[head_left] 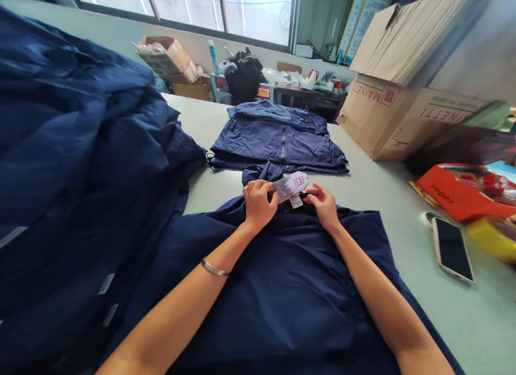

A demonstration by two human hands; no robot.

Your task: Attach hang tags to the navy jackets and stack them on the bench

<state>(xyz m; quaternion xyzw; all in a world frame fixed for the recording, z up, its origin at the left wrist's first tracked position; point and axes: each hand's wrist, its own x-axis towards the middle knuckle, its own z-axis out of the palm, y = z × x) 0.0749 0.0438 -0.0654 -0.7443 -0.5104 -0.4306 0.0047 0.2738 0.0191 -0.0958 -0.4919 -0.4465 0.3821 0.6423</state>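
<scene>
A navy jacket [282, 289] lies spread on the table in front of me, its collar end away from me. My left hand [260, 203] is closed on a grey and white hang tag [291, 186] with a pink square logo, held above the collar. To the right of the tag, my right hand [323, 204] pinches with thumb and forefinger near the tag's end; what lies between those fingertips is too small to make out. A small white label [295, 201] shows at the neck, just under the hang tag.
A folded navy jacket [278, 136] lies beyond my hands. Piled navy garments [80, 165] rise high on the left. At right are a phone [453, 250], yellow tape roll [495, 238], orange packet [463, 192] and cardboard box [397, 112] on the table [427, 321].
</scene>
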